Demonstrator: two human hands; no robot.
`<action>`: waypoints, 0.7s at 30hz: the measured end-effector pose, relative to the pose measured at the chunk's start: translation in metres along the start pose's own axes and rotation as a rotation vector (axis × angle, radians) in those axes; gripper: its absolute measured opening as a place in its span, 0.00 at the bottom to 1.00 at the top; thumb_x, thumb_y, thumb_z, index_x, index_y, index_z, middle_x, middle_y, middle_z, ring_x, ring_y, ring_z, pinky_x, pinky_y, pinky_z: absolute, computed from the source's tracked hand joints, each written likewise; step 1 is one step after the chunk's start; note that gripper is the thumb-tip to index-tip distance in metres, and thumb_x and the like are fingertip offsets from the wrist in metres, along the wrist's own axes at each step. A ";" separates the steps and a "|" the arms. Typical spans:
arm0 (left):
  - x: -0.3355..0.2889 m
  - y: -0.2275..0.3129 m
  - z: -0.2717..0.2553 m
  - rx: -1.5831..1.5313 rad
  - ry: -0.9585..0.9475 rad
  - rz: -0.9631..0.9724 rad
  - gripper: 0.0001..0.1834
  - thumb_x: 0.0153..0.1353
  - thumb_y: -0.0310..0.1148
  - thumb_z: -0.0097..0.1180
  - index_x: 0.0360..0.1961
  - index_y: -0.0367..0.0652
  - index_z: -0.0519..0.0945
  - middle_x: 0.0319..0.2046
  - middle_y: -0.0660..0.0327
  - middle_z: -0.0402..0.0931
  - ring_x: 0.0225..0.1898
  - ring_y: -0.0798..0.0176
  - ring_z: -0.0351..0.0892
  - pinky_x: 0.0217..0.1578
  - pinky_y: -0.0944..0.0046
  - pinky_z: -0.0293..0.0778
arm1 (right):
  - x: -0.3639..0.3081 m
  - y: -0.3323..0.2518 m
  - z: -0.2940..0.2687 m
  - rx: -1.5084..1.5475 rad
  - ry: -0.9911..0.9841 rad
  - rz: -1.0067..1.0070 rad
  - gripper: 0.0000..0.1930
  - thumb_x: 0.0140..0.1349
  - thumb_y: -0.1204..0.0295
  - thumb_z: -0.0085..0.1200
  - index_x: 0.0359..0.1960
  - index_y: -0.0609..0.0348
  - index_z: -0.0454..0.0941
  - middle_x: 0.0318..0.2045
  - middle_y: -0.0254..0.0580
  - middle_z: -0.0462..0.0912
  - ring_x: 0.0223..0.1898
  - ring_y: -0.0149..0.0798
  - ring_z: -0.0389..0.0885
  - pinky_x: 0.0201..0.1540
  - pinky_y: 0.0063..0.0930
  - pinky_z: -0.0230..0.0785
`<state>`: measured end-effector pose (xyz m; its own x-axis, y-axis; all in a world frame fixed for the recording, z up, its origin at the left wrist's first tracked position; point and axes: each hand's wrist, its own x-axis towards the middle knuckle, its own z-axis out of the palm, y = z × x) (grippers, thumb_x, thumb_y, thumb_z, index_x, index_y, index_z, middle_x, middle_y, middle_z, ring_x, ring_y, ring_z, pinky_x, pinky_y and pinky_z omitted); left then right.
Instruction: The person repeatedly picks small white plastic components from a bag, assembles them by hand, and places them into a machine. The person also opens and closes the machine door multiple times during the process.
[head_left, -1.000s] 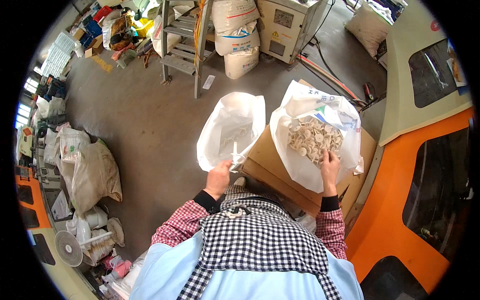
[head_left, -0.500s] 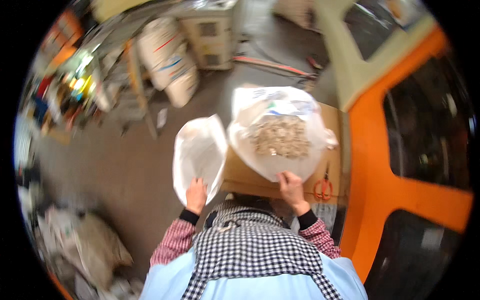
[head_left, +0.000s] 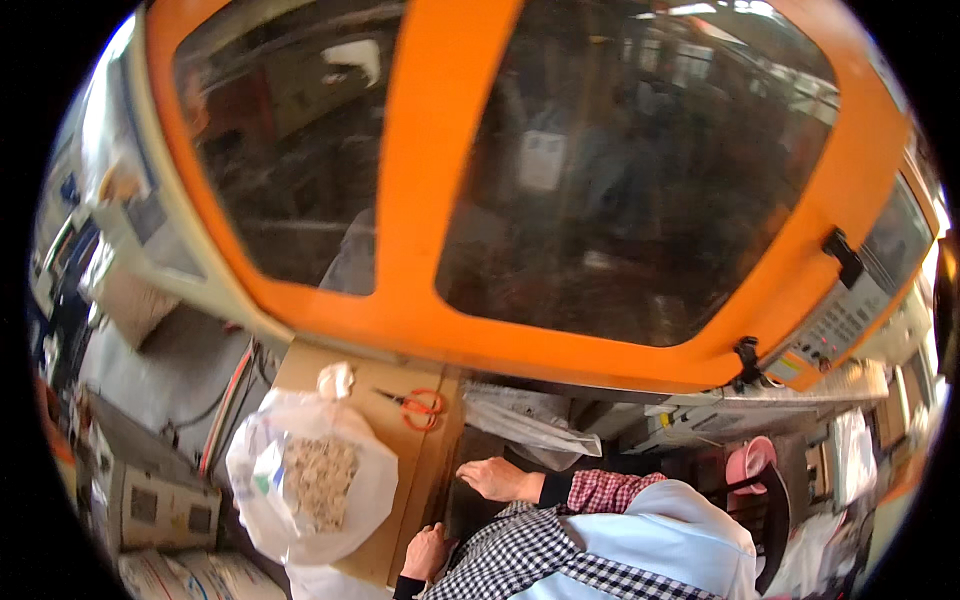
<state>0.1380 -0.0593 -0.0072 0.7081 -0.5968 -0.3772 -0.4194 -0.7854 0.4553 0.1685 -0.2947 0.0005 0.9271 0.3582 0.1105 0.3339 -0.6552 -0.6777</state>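
My right hand (head_left: 497, 480) hovers past the cardboard's right edge, its fingers loosely bent and apart, with nothing seen in it. Lower down, my left hand (head_left: 427, 553) is at the cardboard edge with curled fingers; what they hold, if anything, is hidden. To its left, an open white plastic bag (head_left: 375, 470) rests on the brown cardboard (head_left: 415, 465). Small beige-grey pieces (head_left: 320, 483) fill the bag's middle. Orange-handled scissors (head_left: 422, 408) lie beyond my hands, near a crumpled white scrap (head_left: 336, 380). Part of another white bag (head_left: 335, 583) shows at the lower edge.
A big orange machine (head_left: 415, 200) with dark windows stands across the far side, its control panel (head_left: 830, 320) at right. Clear plastic bags (head_left: 530, 420) lie under its edge. A pink container (head_left: 750, 462) is at right; a beige box-shaped unit (head_left: 165, 505) stands at left.
The view has swung right toward the orange machine. My right hand has let go of the filled bag's rim. My left hand has moved to the cardboard edge, and the empty bag is mostly out of view.
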 end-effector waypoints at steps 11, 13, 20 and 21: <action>0.152 0.250 -0.113 -0.113 0.102 0.899 0.27 0.55 0.37 0.56 0.55 0.38 0.67 0.45 0.45 0.70 0.47 0.45 0.70 0.46 0.55 0.69 | -0.083 0.095 -0.047 -0.065 -0.028 0.141 0.15 0.57 0.65 0.47 0.42 0.60 0.72 0.36 0.51 0.76 0.37 0.50 0.76 0.37 0.42 0.69; 0.162 0.330 -0.113 -0.178 0.000 1.135 0.29 0.56 0.38 0.55 0.57 0.38 0.63 0.50 0.45 0.66 0.52 0.46 0.66 0.51 0.56 0.65 | -0.111 0.111 -0.065 -0.019 0.050 0.235 0.16 0.57 0.64 0.47 0.44 0.59 0.71 0.39 0.50 0.75 0.40 0.49 0.74 0.40 0.41 0.67; 0.169 0.481 -0.079 -0.567 0.116 1.351 0.41 0.54 0.39 0.59 0.61 0.30 0.50 0.53 0.39 0.59 0.55 0.38 0.61 0.53 0.52 0.62 | -0.184 0.118 -0.102 0.072 0.357 0.533 0.22 0.56 0.61 0.49 0.51 0.58 0.68 0.49 0.49 0.70 0.50 0.47 0.68 0.51 0.40 0.61; 0.170 0.492 -0.073 -0.582 0.181 1.351 0.41 0.53 0.38 0.60 0.60 0.31 0.51 0.51 0.40 0.62 0.53 0.39 0.62 0.52 0.52 0.63 | -0.188 0.118 -0.103 0.072 0.402 0.565 0.23 0.56 0.60 0.49 0.52 0.58 0.68 0.51 0.48 0.70 0.52 0.46 0.68 0.53 0.40 0.60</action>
<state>0.0938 -0.5347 0.2117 0.0539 -0.7417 0.6685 -0.5521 0.5357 0.6389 0.0511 -0.5080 -0.0252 0.9511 -0.3080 -0.0220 -0.2176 -0.6180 -0.7554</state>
